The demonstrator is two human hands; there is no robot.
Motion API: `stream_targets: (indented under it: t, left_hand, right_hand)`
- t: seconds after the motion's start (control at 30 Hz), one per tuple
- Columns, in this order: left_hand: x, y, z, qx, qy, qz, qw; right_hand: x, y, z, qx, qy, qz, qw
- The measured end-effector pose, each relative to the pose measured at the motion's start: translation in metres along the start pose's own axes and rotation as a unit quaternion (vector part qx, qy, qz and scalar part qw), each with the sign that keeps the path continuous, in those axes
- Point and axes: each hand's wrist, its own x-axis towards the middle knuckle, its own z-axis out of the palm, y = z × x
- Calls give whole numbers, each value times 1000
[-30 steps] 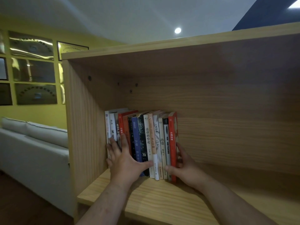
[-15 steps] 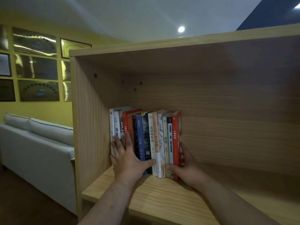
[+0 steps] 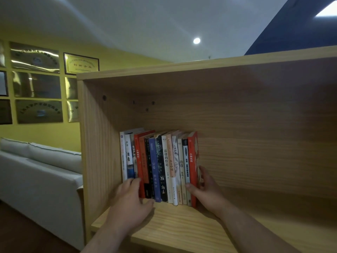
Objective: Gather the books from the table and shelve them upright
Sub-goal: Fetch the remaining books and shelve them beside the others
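The upright books [image 3: 160, 167] are being steadied on the shelf [image 3: 182, 221] — left hand [image 3: 130, 203] spread flat, right hand [image 3: 207, 190] pinching the red book [image 3: 192, 167].

Two bare forearms in frame, no sleeves visible up to the bottom edge. Left bare hand [image 3: 129, 207]: no ring, watch or glove, motion-blurred so nail detail can't be read. Right bare hand [image 3: 206, 189]: also unadorned, sharper, thumb [image 3: 189, 189] nail short and plain. No wristbands, markings or tape on either wrist. Rest of the body out of view.
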Motion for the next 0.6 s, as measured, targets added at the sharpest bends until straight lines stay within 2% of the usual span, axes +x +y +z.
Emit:
stream_targets:
  t: [0.13, 0.27, 0.4, 0.43, 0.53, 0.6]
  left_hand:
    - [2, 2, 0, -26, -75, -20, 997]
    - [2, 4, -2, -45, -99, -54, 993]
    - [-1, 8, -4, -37, -94, -56, 993]
    - [-2, 9, -5, -36, -93, -51, 994]
    - [-3, 11, -8, -28, -92, -38, 995]
    - [-3, 10, -8, -29, -92, -38, 995]
  right_hand:
    - [-5, 0, -1, 10, 12, 1, 1000]
    - [-10, -5, 0, 11, 12, 1, 1000]
    - [-27, -15, 0, -50, -4, -15, 999]
    - [-33, -20, -1, -58, -10, -32, 998]
    - [-64, -58, -15, -122, 43, -76, 989]
    - [-102, -94, -45, -141, 93, -171, 971]
